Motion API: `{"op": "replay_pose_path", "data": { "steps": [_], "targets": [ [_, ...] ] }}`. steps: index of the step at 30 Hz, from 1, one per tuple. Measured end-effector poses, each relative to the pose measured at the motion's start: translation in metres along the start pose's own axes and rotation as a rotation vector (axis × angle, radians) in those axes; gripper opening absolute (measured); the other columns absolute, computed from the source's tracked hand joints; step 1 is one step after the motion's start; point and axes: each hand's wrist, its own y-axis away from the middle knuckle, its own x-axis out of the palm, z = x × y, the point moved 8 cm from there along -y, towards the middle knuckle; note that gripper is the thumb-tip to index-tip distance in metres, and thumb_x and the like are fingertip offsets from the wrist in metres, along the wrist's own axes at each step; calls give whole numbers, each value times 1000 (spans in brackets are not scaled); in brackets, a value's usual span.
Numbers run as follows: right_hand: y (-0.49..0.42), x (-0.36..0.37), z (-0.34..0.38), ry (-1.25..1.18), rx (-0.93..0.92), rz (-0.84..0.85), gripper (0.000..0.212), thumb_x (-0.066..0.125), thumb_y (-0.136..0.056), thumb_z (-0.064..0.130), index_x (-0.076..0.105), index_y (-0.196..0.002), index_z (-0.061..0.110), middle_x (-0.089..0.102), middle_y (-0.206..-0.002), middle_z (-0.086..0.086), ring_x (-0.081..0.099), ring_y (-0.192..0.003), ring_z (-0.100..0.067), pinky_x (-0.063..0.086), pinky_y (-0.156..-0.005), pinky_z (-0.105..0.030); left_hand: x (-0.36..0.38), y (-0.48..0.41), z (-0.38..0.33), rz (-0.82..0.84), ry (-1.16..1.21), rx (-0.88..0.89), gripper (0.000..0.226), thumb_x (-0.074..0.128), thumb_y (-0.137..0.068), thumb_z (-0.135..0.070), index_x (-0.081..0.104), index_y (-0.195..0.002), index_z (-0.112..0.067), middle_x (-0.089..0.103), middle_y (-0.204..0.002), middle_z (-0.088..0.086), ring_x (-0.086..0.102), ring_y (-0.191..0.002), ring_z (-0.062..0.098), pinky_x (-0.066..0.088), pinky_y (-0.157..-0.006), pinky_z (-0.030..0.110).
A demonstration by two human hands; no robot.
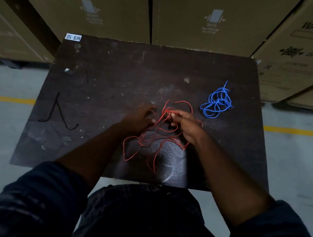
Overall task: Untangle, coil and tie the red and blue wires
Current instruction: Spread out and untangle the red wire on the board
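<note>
A tangled red wire (144, 142) lies in loose loops on the dark table (108, 69), near its front middle. My left hand (139, 118) and my right hand (185, 126) both pinch strands at the top of that tangle, a short gap apart. Loops of red wire rise above my right fingers and trail down toward the table's front edge. The blue wire (217, 103) rests in a separate tangled bunch to the right and behind my right hand, untouched, with one end pointing away from me.
Two thin black ties (58, 112) lie on the table's left side. A white label (73, 37) marks the far left corner. Large cardboard boxes (213, 21) stand close behind and beside the table. A yellow floor line (298, 131) runs across.
</note>
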Motion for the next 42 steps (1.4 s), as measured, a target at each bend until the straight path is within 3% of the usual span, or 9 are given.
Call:
{"op": "replay_pose_path", "data": {
  "steps": [4,6,14,19,27,31,36,40,42],
  "targets": [
    [2,-3,0,-70,37,-5,23,47,-93,-5,61,-109,2,69,-84,1,64,-65,0,48,-55,-12,14,-4,-26,56,30,-11,5,59,-87,-26,61,-83,-25,59,-78,-3,54,-73,14,39,-67,26],
    [2,-4,-1,-103,73,-10,24,45,-90,-5,60,-105,6,65,-89,-3,64,-61,-1,50,-55,-13,15,-7,-26,16,-14,-18,18,60,-87,-28,59,-72,-17,61,-73,3,54,-69,17,42,-64,29],
    [2,-2,0,-195,132,-78,29,35,-98,19,58,-115,14,61,-95,0,60,-58,-1,43,-46,-10,11,-10,-5,2,-27,-130,28,77,-72,-38,55,-64,-24,54,-59,-11,49,-55,5,37,-53,21],
    [-8,-16,-6,-15,36,-238,38,43,-99,16,45,-136,7,49,-128,-8,58,-61,-2,44,-46,-10,-13,-1,27,-113,-175,-251,28,68,-77,-51,58,-71,-26,63,-75,-6,61,-75,15,47,-68,27],
    [-8,-23,-7,-84,21,-305,38,50,-94,6,45,-132,4,56,-97,0,53,-76,-9,45,-60,-9,-36,15,37,-130,-300,-312,39,68,-72,-57,56,-90,-25,69,-89,3,65,-85,25,50,-72,32],
    [-7,-33,-8,-158,16,-330,41,52,-93,3,44,-133,2,57,-99,-4,55,-83,-14,45,-72,-16,-49,18,68,-106,-85,-357,31,66,-82,-49,68,-85,-18,69,-83,5,66,-84,23,45,-69,27],
    [-6,-32,-13,-180,7,-345,45,55,-91,1,42,-134,2,58,-108,-4,56,-95,-16,45,-84,-21,-75,37,108,-442,250,-584,45,52,-94,-42,69,-78,-4,64,-71,13,60,-74,19,45,-71,33],
    [-6,-31,-13,-182,9,-357,49,57,-89,-1,42,-135,2,57,-111,-3,56,-95,-12,44,-89,-23,-51,46,122,-610,1132,-720,46,35,-100,-45,50,-66,-18,55,-51,-8,55,-49,8,43,-54,22],
    [-5,-31,-13,-178,6,-358,49,56,-89,-2,41,-135,2,56,-110,-3,55,-88,-6,45,-84,-18,-47,52,124,-737,1538,-682,40,29,-102,-42,48,-74,-21,57,-71,-10,60,-64,4,48,-71,21]
  ]
}}
